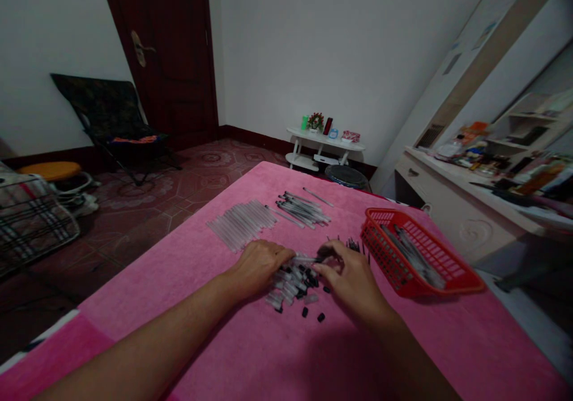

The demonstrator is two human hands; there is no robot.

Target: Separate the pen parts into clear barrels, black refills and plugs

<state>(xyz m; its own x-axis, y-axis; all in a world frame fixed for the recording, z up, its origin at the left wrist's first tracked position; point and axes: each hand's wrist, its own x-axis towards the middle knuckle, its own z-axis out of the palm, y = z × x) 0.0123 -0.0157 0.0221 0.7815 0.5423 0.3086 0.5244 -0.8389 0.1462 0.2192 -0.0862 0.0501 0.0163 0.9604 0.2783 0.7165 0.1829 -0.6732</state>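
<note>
My left hand (262,264) is closed round one end of a clear pen barrel (303,259). At the barrel's other end, the fingers of my right hand (351,270) pinch a dark part; its exact shape is hard to make out. Beneath both hands lies a pile of clear pen caps (286,286) mixed with small black plugs (305,312). Beyond my left hand, a row of clear empty barrels (242,223) lies side by side. A bundle of barrels with black ends (302,209) rests farther off. Thin dark pieces (353,246), partly hidden, lie behind my right hand.
A red plastic basket (465,281) holding more pens (416,255) stands on the right of the pink cloth (215,329). A cluttered dresser (452,210) is beyond it. Toward the back are a small white table (293,132), a folding chair (98,108) and a door (174,49).
</note>
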